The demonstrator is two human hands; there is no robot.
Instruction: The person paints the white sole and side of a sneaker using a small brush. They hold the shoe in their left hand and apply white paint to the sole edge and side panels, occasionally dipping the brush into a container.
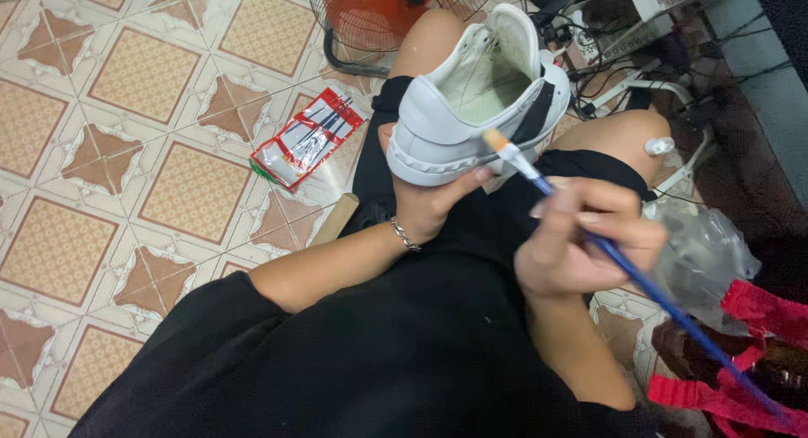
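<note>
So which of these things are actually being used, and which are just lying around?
In use:
white sneaker, held from below by the left hand
blue-handled paintbrush, held in the right hand, bristles at the sneaker's heel

Lying about:
red brush packet on the tiled floor
floor fan
clear plastic bag
tangled cables

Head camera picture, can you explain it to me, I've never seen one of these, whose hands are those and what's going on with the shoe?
This is a single picture from a camera worn on a person's head, looking down at their own lap and hands. There is no machine here. The person sits above a patterned tiled floor, wearing black clothes. Their left hand supports a white shoe from underneath, heel toward the camera. Their right hand holds a blue-handled paintbrush, its bristle tip touching the shoe's heel edge. On the floor to the left lies a red and clear packet that seems to hold more brushes. An orange fan stands beyond the knees, with tangled cables and a clear plastic bag at right.
</note>
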